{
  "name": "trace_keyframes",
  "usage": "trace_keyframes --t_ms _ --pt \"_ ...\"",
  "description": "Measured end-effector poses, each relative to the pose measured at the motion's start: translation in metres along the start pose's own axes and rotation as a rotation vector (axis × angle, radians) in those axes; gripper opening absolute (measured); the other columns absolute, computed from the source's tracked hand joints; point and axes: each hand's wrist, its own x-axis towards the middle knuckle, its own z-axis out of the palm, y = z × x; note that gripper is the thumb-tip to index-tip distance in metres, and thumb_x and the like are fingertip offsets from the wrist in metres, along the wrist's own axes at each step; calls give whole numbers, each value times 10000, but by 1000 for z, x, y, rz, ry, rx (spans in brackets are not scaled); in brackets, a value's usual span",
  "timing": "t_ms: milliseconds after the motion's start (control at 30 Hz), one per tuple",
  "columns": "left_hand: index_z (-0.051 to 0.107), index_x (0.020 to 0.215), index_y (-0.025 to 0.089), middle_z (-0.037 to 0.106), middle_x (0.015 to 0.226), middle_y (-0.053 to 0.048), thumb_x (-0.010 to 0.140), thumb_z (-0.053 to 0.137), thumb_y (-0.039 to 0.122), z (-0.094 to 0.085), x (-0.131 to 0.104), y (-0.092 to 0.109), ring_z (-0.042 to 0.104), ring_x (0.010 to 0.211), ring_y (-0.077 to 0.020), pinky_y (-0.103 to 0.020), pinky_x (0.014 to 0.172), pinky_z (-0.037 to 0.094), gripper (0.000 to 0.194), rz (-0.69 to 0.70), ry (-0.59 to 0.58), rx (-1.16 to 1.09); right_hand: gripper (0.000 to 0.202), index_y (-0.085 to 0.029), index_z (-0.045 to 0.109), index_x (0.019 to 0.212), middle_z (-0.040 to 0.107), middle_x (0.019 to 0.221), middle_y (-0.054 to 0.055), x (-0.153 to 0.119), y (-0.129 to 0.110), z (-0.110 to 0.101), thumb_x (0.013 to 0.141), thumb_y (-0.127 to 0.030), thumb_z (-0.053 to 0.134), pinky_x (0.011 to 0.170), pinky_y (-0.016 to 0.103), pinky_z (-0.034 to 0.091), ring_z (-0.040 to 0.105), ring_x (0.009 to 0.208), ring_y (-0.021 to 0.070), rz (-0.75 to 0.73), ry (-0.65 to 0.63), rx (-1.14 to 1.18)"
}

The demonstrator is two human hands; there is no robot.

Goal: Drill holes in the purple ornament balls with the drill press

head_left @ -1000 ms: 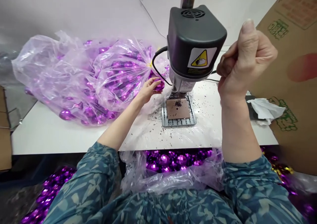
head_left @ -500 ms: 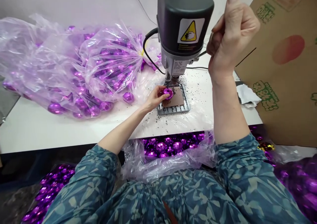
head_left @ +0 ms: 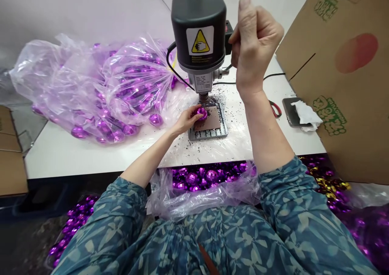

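My left hand [head_left: 186, 120] pinches a shiny purple faceted ball [head_left: 201, 113] between thumb and fingers. The ball rests at a brown square pad [head_left: 209, 123] on the slotted metal base [head_left: 224, 132] of a bench drill press [head_left: 199, 32], just below its chuck [head_left: 203, 98]. Raised at the machine's right side, my right hand [head_left: 257, 44] is closed in a fist, thumb up. A short lever [head_left: 226, 70] runs from the press's hub toward this fist; its grip end is hidden by the fingers.
Dark shavings are scattered around the base. A tied clear bag [head_left: 130, 84] of purple balls lies left. On the right are red-handled scissors [head_left: 276, 109], a phone [head_left: 293, 115] under white tissue [head_left: 306, 115], and a large carton [head_left: 340, 84]. An open bag [head_left: 209, 178] of balls sits below the table edge.
The view has shifted to the right, uncovering the scissors and phone. My left hand still holds the ball on the pad, and my right fist remains raised beside the press.
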Motion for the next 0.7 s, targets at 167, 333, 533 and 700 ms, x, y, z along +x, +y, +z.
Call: trace_keyframes --t_ms 167,333,533,700 --pt "637 1327 203 780 1244 -110 907 804 433 13 -8 5 740 1104 -258 -421 989 610 508 -17 97 108 583 -221 316 580 293 501 -33 -3 -7 1 1064 -519 442 585 267 384 298 490 61 -14 -5 101" --pt "656 1331 225 752 1336 -138 887 851 375 33 -15 10 696 1230 -310 -499 1094 563 508 36 197 156 654 -222 300 577 293 512 -19 -3 -8 0 1052 -669 352 610 259 436 346 504 65 -33 -12 88" --pt "615 1324 247 740 1346 -100 894 866 384 45 -13 5 694 1278 -292 -480 1142 547 516 16 248 23 706 -235 317 588 279 514 -14 -8 -9 -4 975 -825 343 563 311 395 287 484 84 -70 -22 65" --pt "602 1305 238 744 1342 -114 888 874 405 45 -12 2 704 1262 -295 -461 1097 564 525 1 239 -7 779 -208 353 587 304 502 -34 -23 -9 -9 912 -916 353 531 288 351 260 442 36 -127 51 48"
